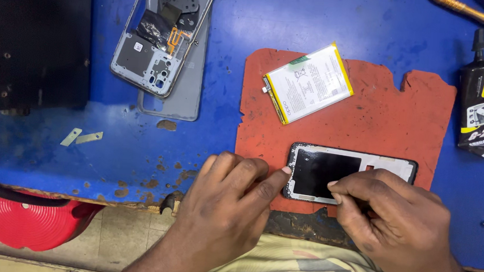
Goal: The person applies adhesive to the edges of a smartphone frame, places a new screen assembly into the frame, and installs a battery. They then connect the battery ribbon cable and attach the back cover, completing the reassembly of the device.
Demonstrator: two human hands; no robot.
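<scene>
Where the blue tabletop meets its worn near edge, we note a red ribbed disc hanging below at far left. Two small metal strips lie on the blue surface. Further back rests a grey phone back frame upon a grey cover. Our left hand is curled, its forefinger pressing the left edge of the phone screen frame, which lies on the red mat. A white, yellow-edged rectangular battery sits behind. Our right hand pinches at the frame's black panel. A black glue tube with yellow label lies far right.
</scene>
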